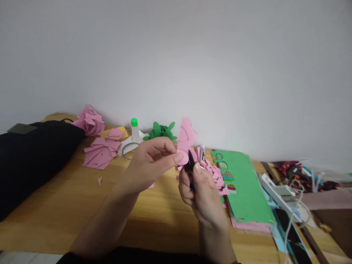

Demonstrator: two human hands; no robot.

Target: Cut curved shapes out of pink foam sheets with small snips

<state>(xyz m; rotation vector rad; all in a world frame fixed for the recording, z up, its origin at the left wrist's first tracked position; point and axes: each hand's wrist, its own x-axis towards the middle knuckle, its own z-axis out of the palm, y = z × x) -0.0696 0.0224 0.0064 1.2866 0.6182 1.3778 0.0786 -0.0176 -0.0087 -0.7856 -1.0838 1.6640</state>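
A pink piece of paper [186, 134] with a scalloped edge and curved drawn lines is held up over the table. My left hand [154, 159] pinches its lower left corner between thumb and fingers. My right hand [202, 190] is closed around a pair of dark scissors [190, 161]. Their blades point up and lie at the lower right edge of the paper, where a lobe stands apart. The scissor handles are mostly hidden inside my right hand.
Behind my hands stand a glue stick [134, 128], a green paper shape [162, 132] and a glue tube [202, 157]. Pink scraps [216, 176] lie beside a green sheet [247, 190]. Pink paper pieces [102, 152] and a black bag [35, 154] are left; a power strip [277, 194] is right.
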